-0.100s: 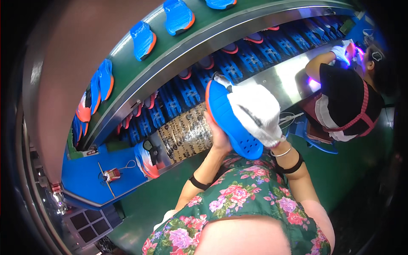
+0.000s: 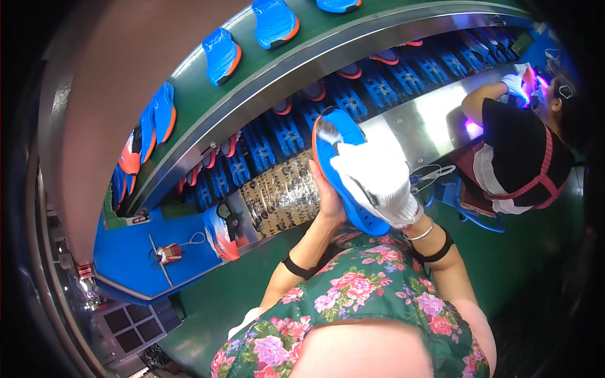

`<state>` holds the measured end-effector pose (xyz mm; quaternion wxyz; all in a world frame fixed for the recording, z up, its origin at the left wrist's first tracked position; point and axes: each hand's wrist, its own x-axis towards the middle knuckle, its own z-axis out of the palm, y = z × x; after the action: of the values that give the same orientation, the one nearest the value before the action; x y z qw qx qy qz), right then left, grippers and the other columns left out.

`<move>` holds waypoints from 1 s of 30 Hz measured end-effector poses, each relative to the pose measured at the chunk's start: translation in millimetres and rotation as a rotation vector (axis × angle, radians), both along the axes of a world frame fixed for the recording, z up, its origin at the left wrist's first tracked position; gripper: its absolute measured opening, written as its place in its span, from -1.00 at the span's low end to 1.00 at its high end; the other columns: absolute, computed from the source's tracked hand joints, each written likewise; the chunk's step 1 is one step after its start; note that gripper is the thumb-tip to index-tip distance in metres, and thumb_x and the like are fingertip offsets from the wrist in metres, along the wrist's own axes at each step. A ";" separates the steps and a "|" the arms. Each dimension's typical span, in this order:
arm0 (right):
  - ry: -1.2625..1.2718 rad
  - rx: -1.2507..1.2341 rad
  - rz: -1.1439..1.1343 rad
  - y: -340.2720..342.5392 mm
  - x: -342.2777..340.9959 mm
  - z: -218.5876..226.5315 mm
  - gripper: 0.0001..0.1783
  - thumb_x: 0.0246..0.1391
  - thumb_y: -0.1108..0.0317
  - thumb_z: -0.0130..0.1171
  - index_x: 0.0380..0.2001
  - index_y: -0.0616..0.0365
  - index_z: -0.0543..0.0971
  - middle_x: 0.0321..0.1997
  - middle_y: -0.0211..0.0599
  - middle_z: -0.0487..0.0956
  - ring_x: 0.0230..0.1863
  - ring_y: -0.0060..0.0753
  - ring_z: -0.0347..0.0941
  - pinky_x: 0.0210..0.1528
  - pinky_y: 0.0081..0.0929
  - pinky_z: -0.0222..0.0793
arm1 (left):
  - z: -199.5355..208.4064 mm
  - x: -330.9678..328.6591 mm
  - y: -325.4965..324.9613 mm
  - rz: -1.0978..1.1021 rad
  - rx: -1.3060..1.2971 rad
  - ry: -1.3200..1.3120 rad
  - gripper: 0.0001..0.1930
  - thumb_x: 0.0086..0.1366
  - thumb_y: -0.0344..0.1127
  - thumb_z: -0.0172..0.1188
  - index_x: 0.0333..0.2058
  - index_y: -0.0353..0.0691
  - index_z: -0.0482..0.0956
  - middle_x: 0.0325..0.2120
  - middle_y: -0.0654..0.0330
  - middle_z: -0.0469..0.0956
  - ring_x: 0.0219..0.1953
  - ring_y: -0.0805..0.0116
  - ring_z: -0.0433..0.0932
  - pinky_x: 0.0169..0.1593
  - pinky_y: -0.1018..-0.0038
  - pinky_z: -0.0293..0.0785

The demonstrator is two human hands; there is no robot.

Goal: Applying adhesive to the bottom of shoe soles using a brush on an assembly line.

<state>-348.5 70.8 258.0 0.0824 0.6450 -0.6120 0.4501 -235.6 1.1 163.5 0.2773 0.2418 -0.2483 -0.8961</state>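
My left hand [image 2: 329, 200], bare, grips a blue shoe sole [image 2: 356, 213] with an orange rim along its left edge. The sole is tilted up in front of me, with holes at its near end. In a white knitted glove, my right hand [image 2: 373, 176] closes round a small brush [image 2: 328, 132]. The brush's pale bristles rest against the sole's inner face near the far end. Much of its handle is hidden by the glove, which also covers the middle of the sole.
Wrapped blue soles [image 2: 220, 57] lie along a green upper belt [image 2: 265, 63]. Below runs a row of blue racks [image 2: 290, 137] with shoes behind. Taped cardboard [image 2: 280, 195], a red-white-blue shoe [image 2: 220, 234] and a blue table [image 2: 126, 258] are nearby. A co-worker [image 2: 520, 151] sits at right.
The brush tip has moved from the sole's far end a little nearer along its inner face. The sole has turned slightly, and the whole view has shifted a little.
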 end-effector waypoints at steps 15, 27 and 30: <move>-0.512 -0.032 0.157 6.1 -16.9 -24.4 -0.71 0.00 0.47 0.41 -0.14 0.17 0.74 -0.13 -0.14 0.74 -0.12 -0.13 0.66 -0.04 -0.26 0.56 | -4.0 1.6 -13.6 0.120 0.027 0.001 0.04 0.27 0.67 -0.31 0.43 -0.05 0.17 0.27 0.13 0.39 0.28 0.12 0.39 0.35 0.09 0.34; -0.547 0.008 0.206 16.3 -15.9 -34.4 -0.75 -0.01 0.41 0.43 -0.20 0.00 0.76 -0.15 -0.28 0.74 -0.16 -0.18 0.66 -0.06 -0.28 0.57 | -13.0 2.7 -28.2 0.230 0.189 -0.003 0.13 0.13 0.76 -0.21 0.29 -0.20 0.27 -0.01 -0.09 0.57 -0.07 0.02 0.61 0.02 0.09 0.61; -0.204 0.009 0.270 22.6 -7.3 -31.4 -0.76 -0.02 0.42 0.44 -0.21 0.03 0.76 -0.18 -0.27 0.75 -0.15 -0.22 0.67 -0.07 -0.30 0.58 | -7.8 8.0 -31.1 -0.033 0.182 0.148 0.17 0.10 0.79 -0.25 0.26 -0.24 0.28 -0.14 -0.16 0.60 -0.20 0.00 0.65 -0.08 0.11 0.65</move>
<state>-355.8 93.4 226.6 -0.0443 0.6726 -0.5272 0.5175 -227.6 -30.0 155.6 0.2569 0.1948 -0.1489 -0.9348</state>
